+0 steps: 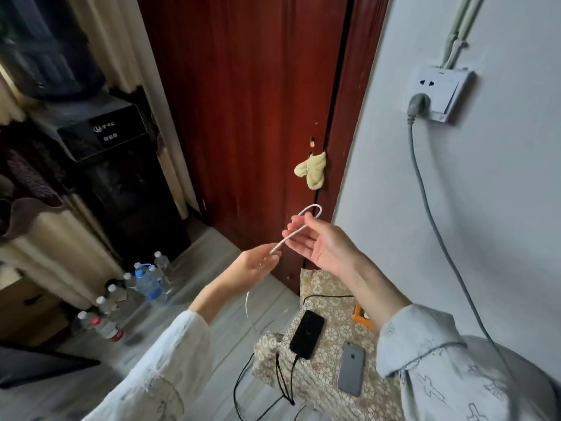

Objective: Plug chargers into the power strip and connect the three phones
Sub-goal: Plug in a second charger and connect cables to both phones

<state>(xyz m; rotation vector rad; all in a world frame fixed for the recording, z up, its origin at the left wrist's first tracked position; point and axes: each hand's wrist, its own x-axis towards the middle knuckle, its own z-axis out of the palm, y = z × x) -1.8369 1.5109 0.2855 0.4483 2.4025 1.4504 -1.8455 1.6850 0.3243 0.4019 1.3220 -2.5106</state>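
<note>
Patterned cloth [328, 302] beside red door [243, 101]

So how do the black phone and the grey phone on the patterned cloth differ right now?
The black phone has a black cable plugged into its near end; the grey phone has none visible. The black one lies further from the person, tilted right; the grey one lies nearer, almost straight. Both lie flat on the patterned cloth.
</note>
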